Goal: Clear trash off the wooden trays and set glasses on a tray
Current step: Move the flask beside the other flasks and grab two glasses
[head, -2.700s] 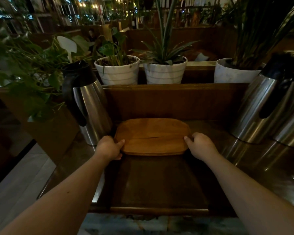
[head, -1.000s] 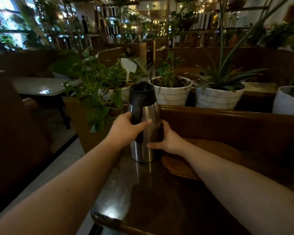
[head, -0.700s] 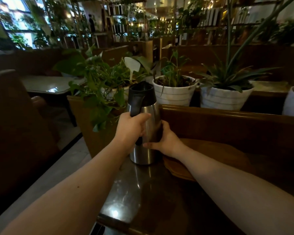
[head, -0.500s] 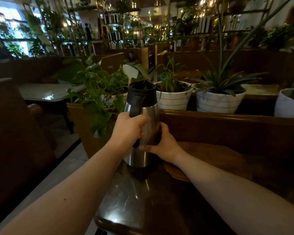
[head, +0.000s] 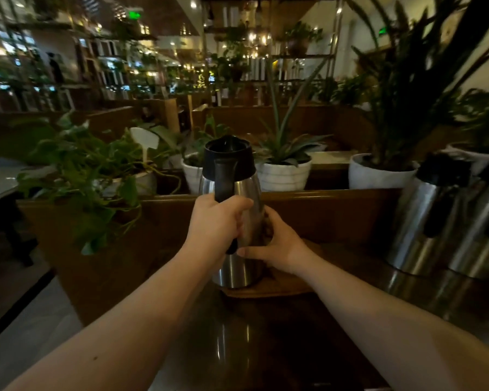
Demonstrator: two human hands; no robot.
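A steel thermos jug [head: 235, 182] with a black lid and handle is upright at the centre. My left hand [head: 215, 224] grips its black handle. My right hand [head: 274, 249] is pressed against its right side. The jug's base is over the left end of a wooden tray [head: 283, 286] on the dark table [head: 266, 348]; whether it touches the tray I cannot tell. Most of the tray is hidden by my right arm and the jug. No glasses or trash are in view.
Two more steel jugs [head: 446, 221] stand at the right. A wooden partition [head: 322, 204] runs behind the table with white plant pots [head: 283, 173] on it. A leafy plant [head: 76, 176] hangs over the left. The table's left edge drops to the floor [head: 26, 334].
Both hands left the tray and took hold of the steel jug at its left. The jug was lifted off the table and carried right, over the tray's left end.
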